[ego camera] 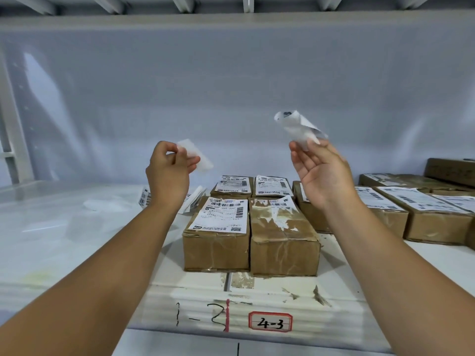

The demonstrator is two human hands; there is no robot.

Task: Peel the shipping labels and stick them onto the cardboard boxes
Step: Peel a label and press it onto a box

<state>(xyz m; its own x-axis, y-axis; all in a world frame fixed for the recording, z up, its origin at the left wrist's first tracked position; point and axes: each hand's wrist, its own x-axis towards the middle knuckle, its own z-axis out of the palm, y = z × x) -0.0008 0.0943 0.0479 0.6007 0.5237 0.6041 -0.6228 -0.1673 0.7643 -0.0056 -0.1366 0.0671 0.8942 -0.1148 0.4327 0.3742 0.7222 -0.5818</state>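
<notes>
Both my hands are raised above a white shelf. My left hand [168,170] pinches a translucent white backing sheet [199,156]. My right hand [321,170] pinches the lower end of a curled white shipping label [295,124] between thumb and fingertips, the other fingers spread. Below stand a few cardboard boxes close together. The front left box [216,249] carries a flat label [222,214]. The front right box [284,242] shows torn paper residue on top and a label only at its far end. Two boxes behind them [232,187] are labelled.
More labelled cardboard boxes [421,214] line the shelf at the right. Loose label sheets [191,201] lie behind my left wrist. The shelf's front edge [270,321] bears a red-framed tag "4-3". A pale wall panel closes the back.
</notes>
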